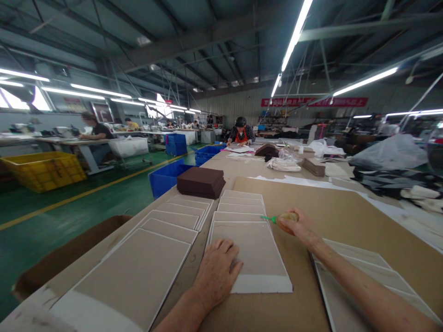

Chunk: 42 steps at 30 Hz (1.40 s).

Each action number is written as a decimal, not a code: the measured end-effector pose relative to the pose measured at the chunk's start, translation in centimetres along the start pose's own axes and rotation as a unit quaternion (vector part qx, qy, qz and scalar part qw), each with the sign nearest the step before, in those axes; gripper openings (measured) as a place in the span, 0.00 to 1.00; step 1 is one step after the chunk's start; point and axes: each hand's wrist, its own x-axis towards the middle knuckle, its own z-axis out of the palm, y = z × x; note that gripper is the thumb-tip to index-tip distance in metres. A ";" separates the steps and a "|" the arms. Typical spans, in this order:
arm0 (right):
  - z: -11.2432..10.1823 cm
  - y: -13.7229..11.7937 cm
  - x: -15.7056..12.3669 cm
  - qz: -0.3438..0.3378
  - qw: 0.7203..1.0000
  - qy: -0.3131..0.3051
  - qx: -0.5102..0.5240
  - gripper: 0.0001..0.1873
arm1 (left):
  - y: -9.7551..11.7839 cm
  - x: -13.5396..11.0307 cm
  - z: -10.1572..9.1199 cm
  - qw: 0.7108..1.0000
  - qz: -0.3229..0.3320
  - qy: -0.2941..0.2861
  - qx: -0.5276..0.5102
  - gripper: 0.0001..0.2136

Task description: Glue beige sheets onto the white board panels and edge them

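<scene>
My left hand [218, 267] lies flat, fingers apart, on the left side of a beige panel with white edges [251, 249]. This panel is the nearest of an overlapping row that runs away from me. My right hand [297, 223] is wrapped round a small squeeze bottle [286, 218] with a green nozzle. Its thin green tip points left, over the top right corner of the nearest panel. Whether the tip touches the panel, I cannot tell. To the left lies another overlapping row of beige panels [138, 267]; further panels [367, 281] lie partly under my right forearm.
A stack of dark brown pieces [200, 182] stands at the table's left edge, beside a blue crate [166, 177]. Farther along are plastic bags [391, 154] and folded cloth [284, 164]. A person [241, 131] leans over the table's far end. A yellow bin [44, 170] stands on the floor.
</scene>
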 end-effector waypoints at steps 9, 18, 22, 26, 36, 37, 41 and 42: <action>0.9 -2.7 -0.2 -0.037 0.999 -0.022 -0.025 0.16 | 0.2 -0.2 -0.1 1.000 -0.001 0.001 -0.002 0.08; 4.2 -6.4 -0.1 -0.082 0.995 -0.061 -0.011 0.11 | 0.3 -0.4 0.0 1.000 0.003 0.004 -0.008 0.07; 5.9 -7.9 -0.2 -0.097 0.992 -0.076 -0.011 0.10 | 0.3 -0.3 0.0 1.000 0.003 0.006 -0.011 0.07; 7.4 -8.9 -0.1 -0.113 0.990 -0.087 -0.007 0.10 | 0.4 -0.3 -0.1 1.000 0.003 0.005 -0.013 0.06; 10.2 -12.0 -1.0 -0.106 0.989 -0.104 0.009 0.10 | 0.4 -0.4 -0.1 1.000 0.000 0.011 -0.023 0.07; 10.5 -12.2 -1.1 -0.101 0.989 -0.103 0.016 0.10 | 0.3 -0.4 -0.1 1.000 0.001 0.012 -0.023 0.07; 11.5 -12.2 -1.2 -0.072 0.990 -0.099 0.069 0.12 | 0.3 -0.5 -0.2 1.000 0.002 0.012 -0.024 0.08; 11.6 -12.0 -1.2 -0.060 0.989 -0.099 0.091 0.13 | 0.3 -0.5 -0.2 1.000 0.002 0.012 -0.024 0.08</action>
